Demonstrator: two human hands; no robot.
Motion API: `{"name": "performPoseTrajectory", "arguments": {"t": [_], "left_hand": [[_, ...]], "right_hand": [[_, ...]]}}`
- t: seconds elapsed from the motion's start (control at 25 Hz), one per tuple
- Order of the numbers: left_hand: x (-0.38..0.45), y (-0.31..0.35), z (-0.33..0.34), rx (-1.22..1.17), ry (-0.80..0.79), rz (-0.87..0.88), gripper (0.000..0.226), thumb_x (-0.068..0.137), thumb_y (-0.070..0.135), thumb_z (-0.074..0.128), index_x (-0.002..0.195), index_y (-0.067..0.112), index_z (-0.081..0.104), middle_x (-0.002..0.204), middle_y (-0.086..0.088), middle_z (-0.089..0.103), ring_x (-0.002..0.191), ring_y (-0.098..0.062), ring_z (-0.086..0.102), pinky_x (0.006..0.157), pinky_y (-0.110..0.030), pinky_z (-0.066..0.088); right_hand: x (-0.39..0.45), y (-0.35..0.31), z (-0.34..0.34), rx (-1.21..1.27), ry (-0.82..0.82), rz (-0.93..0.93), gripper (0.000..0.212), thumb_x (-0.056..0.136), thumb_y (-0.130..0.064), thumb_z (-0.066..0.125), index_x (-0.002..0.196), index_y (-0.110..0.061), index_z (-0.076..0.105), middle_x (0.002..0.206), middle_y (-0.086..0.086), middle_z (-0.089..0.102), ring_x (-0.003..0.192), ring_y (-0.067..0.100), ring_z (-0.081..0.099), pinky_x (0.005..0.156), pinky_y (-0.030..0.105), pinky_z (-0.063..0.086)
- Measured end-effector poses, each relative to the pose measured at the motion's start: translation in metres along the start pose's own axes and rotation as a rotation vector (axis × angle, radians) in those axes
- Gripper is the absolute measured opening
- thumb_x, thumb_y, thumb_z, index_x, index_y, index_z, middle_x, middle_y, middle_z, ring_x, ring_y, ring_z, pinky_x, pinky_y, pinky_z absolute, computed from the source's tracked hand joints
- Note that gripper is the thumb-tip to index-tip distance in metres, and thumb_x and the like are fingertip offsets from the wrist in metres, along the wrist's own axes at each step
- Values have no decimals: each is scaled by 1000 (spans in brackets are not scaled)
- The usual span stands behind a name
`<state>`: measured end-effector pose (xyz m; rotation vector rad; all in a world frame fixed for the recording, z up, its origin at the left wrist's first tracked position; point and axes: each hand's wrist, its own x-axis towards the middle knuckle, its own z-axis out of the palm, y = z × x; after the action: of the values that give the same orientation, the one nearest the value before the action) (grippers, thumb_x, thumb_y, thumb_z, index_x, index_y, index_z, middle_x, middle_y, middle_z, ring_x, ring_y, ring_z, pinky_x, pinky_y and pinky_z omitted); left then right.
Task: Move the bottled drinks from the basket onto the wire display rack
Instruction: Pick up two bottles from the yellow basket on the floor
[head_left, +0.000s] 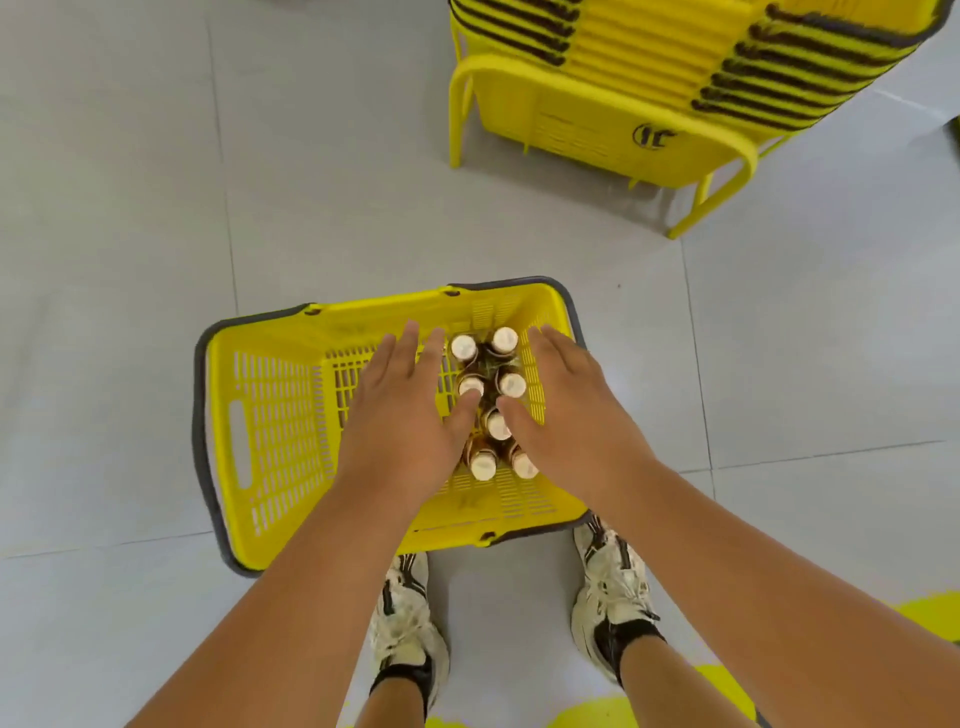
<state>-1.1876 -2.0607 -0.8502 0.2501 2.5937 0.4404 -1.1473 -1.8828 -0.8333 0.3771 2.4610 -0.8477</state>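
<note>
So the bottled drinks (488, 400) are bunched up at the right end of a yellow basket (280, 415), standing upright in two short rows. From straight above you mostly just see pale cream caps and a bit of brown glass or liquid below them. I count about seven caps, though the hands cover part of the cluster so there could be one more tucked under. Labels are impossible to read from this angle.

The basket sits on a grey tiled floor (130, 208), slotted plastic walls, dark grey handles folded down along the rim. Its left half shows only bare bottom.

Both hands are spread out over the bottles with fingers straight, nothing gripped. The left hand (405, 410) hangs just left of the cluster, thumb tip touching or right on top of one cap. The right hand (566, 410) mirrors it on the right side, thumb near the middle bottles. Can't tell if the palms actually touch anything.

Below the basket are two scuffed white sneakers (613, 597) with dark socks. Up in the far right corner there's a stack of nested yellow baskets (649, 78) on a yellow frame, cut off by the top edge. No wire rack in view.
</note>
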Motion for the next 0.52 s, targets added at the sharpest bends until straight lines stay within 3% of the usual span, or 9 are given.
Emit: {"name": "performPoseTrajectory", "arguments": {"t": [0.28,0.52], "left_hand": [[56,-21,71,-69,-107,-60,77,100,55,50,163,25,18,171,2,13,158,-19,6,125,-38,14],[97,-31,107,-159,-134,-109,78,97,48,59,161,23,23,167,-1,28,154,-22,23,120,-40,27]], "right_hand": [[71,34,59,67,16,68,75,101,-42,58,161,-18,19,168,1,21,154,22,22,120,38,32],[116,44,83,74,26,92,73,100,-27,60,161,-19,20,166,1,24,148,24,35,110,36,43]]}}
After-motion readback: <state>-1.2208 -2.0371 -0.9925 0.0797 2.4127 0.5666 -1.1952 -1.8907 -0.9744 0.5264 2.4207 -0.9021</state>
